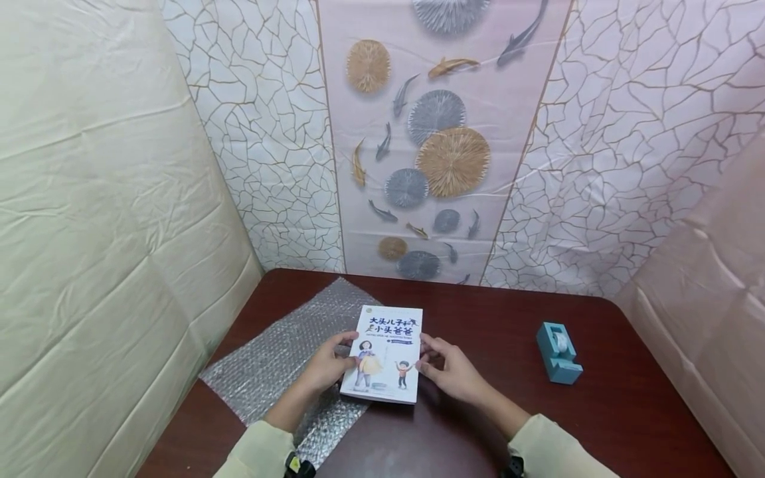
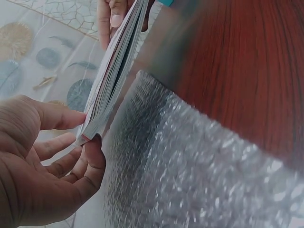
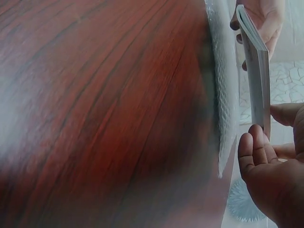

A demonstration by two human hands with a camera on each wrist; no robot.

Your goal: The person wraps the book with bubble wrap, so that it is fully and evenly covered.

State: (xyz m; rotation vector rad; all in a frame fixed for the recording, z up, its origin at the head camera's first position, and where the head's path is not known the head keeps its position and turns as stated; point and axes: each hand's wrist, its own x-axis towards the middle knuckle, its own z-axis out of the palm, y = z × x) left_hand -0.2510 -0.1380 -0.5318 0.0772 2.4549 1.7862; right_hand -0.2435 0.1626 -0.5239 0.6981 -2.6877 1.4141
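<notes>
A white paperback book (image 1: 385,355) with a cartoon cover is held face up above the table, clear of its surface. At its left edge my left hand (image 1: 327,363) pinches it, thumb on the cover and fingers beneath; the left wrist view shows this hand (image 2: 52,161) at the spine or page edge. My right hand (image 1: 451,368) grips the opposite edge, and in the right wrist view its fingers (image 3: 259,147) curl under the book (image 3: 256,71). Below and to the left lies a sheet of bubble wrap (image 1: 269,345), partly hidden by the book and left forearm.
On the right side of the dark red wooden table (image 1: 496,425) stands a blue tape dispenser (image 1: 558,353) with a roll of clear tape. A patterned cloth (image 1: 412,219) hangs behind the table, and pale padded walls (image 1: 119,232) close in both sides.
</notes>
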